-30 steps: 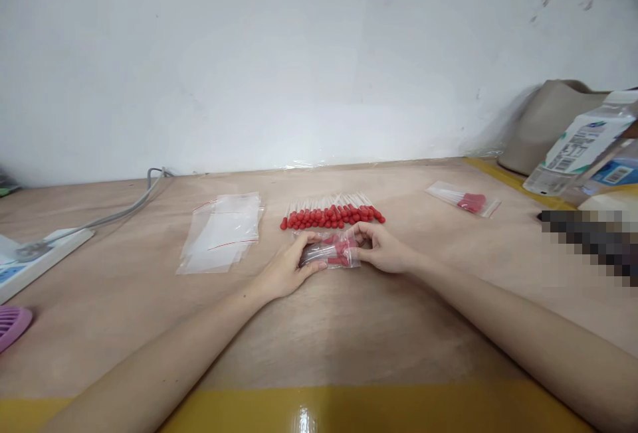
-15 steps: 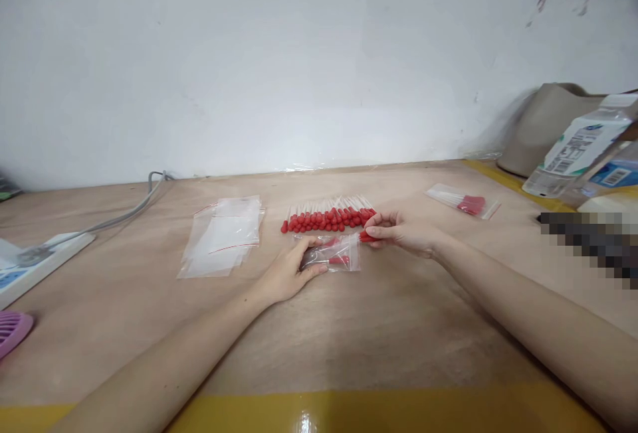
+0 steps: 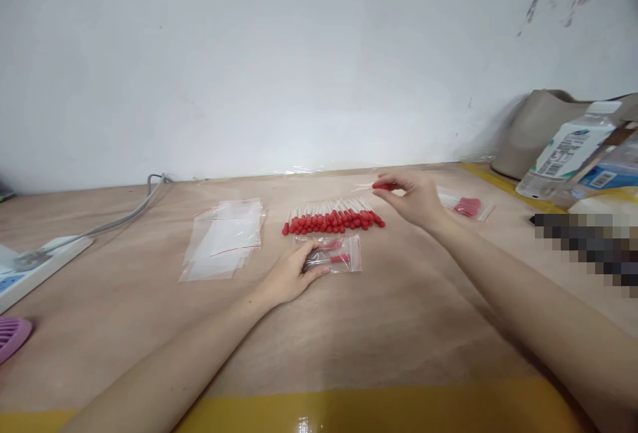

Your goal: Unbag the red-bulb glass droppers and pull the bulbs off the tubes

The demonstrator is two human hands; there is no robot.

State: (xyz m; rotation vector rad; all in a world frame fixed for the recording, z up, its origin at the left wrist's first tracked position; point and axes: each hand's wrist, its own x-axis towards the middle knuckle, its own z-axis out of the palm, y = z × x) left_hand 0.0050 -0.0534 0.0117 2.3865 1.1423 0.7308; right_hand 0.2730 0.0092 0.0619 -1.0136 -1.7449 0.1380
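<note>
My left hand [image 3: 289, 275] holds a small clear zip bag [image 3: 355, 255] flat on the table, thumb and fingers at its left part. Inside the bag lie a few red-tipped sticks [image 3: 341, 258]. Just behind the bag is a row of red-tipped sticks [image 3: 329, 222] with thin white shafts, red ends towards me. My right hand [image 3: 411, 199] is over the table beyond the right end of the row. It pinches red-tipped sticks [image 3: 383, 186], their white shafts pointing left; how many cannot be made out.
Flat zip bags [image 3: 232, 230] lie stacked at left. A filled zip bag [image 3: 467, 206] rests behind my right wrist. At the right stand a bottle [image 3: 568, 151] and a grey-brown container [image 3: 523, 134]. A power strip [image 3: 54, 257] with a cable and a pink slotted object [image 3: 14, 339] are at far left.
My right hand has moved from the bag's mouth up and away, past the row's right end, with red-tipped sticks in its fingers. My left hand and the bag have stayed nearly in place.
</note>
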